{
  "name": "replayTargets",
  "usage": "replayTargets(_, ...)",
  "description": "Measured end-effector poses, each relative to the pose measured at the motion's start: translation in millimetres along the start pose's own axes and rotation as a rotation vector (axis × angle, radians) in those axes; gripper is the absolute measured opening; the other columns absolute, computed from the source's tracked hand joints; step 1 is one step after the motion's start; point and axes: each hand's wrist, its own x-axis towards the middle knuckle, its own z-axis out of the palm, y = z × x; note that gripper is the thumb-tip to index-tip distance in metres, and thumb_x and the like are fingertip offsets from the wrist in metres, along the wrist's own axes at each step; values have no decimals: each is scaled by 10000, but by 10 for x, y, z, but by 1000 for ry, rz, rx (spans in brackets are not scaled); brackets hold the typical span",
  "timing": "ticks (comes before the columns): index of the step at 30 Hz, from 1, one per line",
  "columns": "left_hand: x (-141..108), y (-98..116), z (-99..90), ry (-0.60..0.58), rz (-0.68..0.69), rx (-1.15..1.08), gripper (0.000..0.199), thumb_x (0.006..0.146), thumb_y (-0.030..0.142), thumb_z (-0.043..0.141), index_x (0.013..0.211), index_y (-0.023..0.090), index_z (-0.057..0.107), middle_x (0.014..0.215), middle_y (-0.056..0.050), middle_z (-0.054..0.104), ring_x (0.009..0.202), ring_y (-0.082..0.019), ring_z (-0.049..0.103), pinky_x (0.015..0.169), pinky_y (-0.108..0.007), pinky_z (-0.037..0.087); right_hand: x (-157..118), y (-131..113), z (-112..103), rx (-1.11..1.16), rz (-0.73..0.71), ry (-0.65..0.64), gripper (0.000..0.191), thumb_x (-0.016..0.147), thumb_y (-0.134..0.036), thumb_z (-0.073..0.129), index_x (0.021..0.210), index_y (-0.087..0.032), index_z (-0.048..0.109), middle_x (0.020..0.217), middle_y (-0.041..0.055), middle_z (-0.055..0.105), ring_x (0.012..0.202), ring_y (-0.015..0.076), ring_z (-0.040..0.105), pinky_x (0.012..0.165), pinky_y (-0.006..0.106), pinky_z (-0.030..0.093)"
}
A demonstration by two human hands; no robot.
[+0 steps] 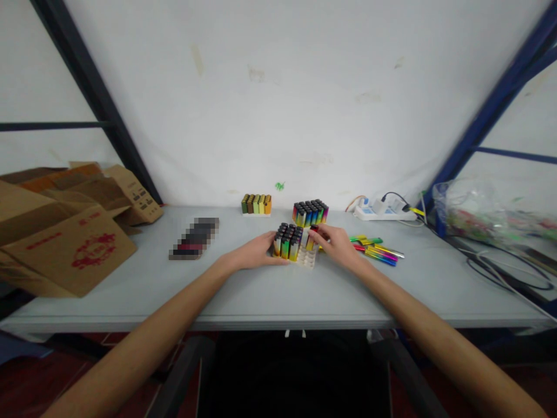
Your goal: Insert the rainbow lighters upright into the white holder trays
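On the grey table a white tray (307, 259) holds upright lighters (288, 241) with dark tops and shiny rainbow bodies in its left part; empty slots show on its right. My left hand (256, 251) grips the left side of the filled tray, thumb along the front and fingers partly hidden behind the lighters. Between the fingers and thumb of my right hand (335, 241) is a single lighter (310, 238), upright over the tray's right part. Whether its base touches a slot I cannot tell. Several loose shiny lighters (379, 252) lie right of that hand.
Behind stand a full block of rainbow lighters (310, 212) and one of yellow, green and brown lighters (256, 204). A power strip (383, 209) with cables lies at the back right, near plastic bags (487, 212). Cardboard boxes (82, 238) and a pixelated dark object (194, 238) occupy the left.
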Motion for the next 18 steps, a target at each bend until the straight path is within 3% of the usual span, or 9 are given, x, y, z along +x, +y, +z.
replayTargets(5,0,-27,10,-7,-9,-1,716,784,615,781,1319,176,596,1350,-125,662,1224,-337,629,1091,-432,482,23,65,16,-43,9,-44,391,1039,-462,522,796,-182,648,757,44,717,633,172,592,624,282,357)
replayTargets(10,-2,-21,10,-8,-16,12,721,795,611,772,1329,163,589,1364,-137,651,1226,-337,632,1098,-431,477,37,102,55,-143,-48,-121,306,1045,-392,535,884,-172,674,741,44,691,634,176,577,629,281,360)
replayTargets(15,-9,23,-7,3,-30,6,717,770,612,792,1304,174,600,1334,-128,670,1212,-340,640,1085,-438,491,47,101,102,-248,-129,-251,224,1004,-335,622,924,-140,700,862,93,711,745,197,615,713,294,426)
replayTargets(18,-12,35,-15,-7,-33,-11,717,786,612,780,1321,176,588,1338,-127,672,1197,-330,650,1090,-437,490,62,136,-22,-184,-183,-210,273,1042,-352,550,1024,-140,721,948,108,729,851,215,647,798,309,467)
